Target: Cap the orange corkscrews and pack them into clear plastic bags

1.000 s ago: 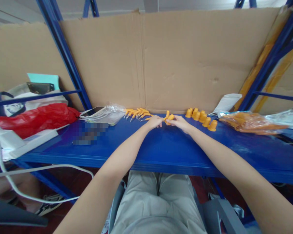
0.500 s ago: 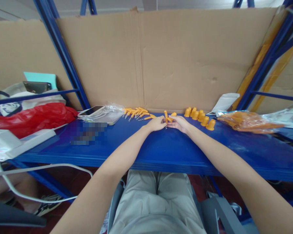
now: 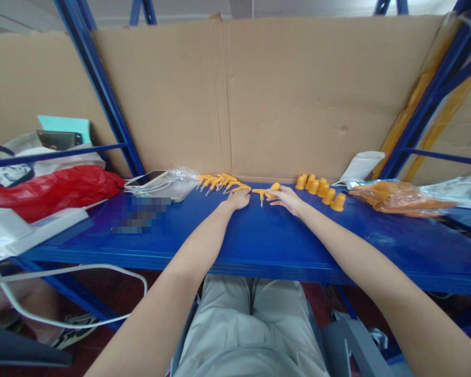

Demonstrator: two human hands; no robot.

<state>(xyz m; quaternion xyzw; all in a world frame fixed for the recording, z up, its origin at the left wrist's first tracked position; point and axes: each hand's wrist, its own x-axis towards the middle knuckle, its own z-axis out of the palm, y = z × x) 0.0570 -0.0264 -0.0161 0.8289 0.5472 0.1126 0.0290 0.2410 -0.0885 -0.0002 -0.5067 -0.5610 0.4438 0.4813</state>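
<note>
My left hand (image 3: 238, 199) rests on the blue shelf (image 3: 259, 241), fingers curled together, fingertips at the right end of a row of orange corkscrew pieces (image 3: 219, 182). What it holds, if anything, is hidden. My right hand (image 3: 286, 197) lies a little to the right and pinches a small orange cap (image 3: 275, 186). Between the hands an orange T-shaped corkscrew (image 3: 260, 192) lies on the shelf, its metal screw pointing toward me. A cluster of orange caps (image 3: 322, 189) stands upright just right of my right hand.
A cardboard sheet (image 3: 282, 94) walls off the back. A phone (image 3: 146, 179) on a clear bag lies to the left, near a red bag (image 3: 51, 189) and a white cable (image 3: 66, 269). A plastic bag of orange parts (image 3: 400, 196) and a white pouch (image 3: 363, 164) lie at the right.
My hands, joined on the orange piece before, have separated. The left hand slid left toward the row of corkscrew pieces, and the T-shaped corkscrew now lies between the hands.
</note>
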